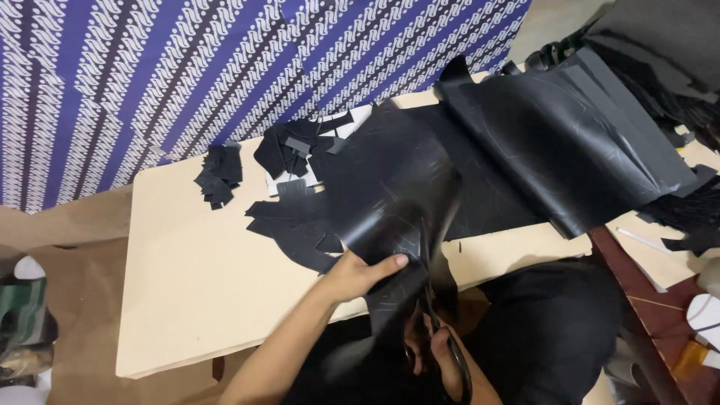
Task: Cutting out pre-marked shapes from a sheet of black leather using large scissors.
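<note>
A: What does the left hand (358, 276) hold?

B: It grips the near edge of a big sheet of black leather (390, 195), thumb on top and fingers curled beneath, so it is clamped on the sheet. The leather lifts up from that hand and runs away from it, across the pale board (195, 277), to a loose roll of the same material (570, 142) far off to the right.

A: And the right hand (439, 356)?

B: It sits lower, close to the body, just right of the left hand. Its fingers are through the handles of black scissors (439, 330) and closed around them. The blades point up into the leather's edge, right beside the left thumb. I cannot tell how far the blades are parted; they are dark against dark leather.

A: What lies around them?

B: Beyond the left hand, flat cut black pieces (296, 225) rest on the board, with a small heap of scraps (220, 176) further left. Behind all that hangs a blue and white patterned cloth (187, 67). To the right of the right hand stands a dark red wooden edge (637, 300).
</note>
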